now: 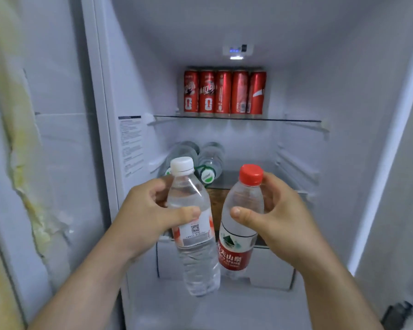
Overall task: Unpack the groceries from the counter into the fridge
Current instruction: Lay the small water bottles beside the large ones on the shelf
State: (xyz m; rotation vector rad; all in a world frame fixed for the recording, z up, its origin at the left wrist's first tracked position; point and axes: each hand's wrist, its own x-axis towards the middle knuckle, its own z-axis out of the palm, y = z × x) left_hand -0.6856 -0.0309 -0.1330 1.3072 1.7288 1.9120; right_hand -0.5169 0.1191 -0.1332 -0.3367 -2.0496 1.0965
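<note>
I stand before the open fridge. My left hand (144,211) grips a clear water bottle with a white cap (193,248) around its upper body, tilted slightly left. My right hand (275,217) grips a water bottle with a red cap and red label (236,234) just beside it. Both bottles hang in front of the middle glass shelf (234,184). On that shelf lie several water bottles on their sides (206,163), caps facing me. A row of red soda cans (224,92) stands at the back of the upper glass shelf (296,121).
The fridge door (57,163) stands open on the left with a worn yellowish seal. A white drawer (272,270) sits below the middle shelf. The right half of the middle shelf is bare. A dark object (396,314) shows at bottom right.
</note>
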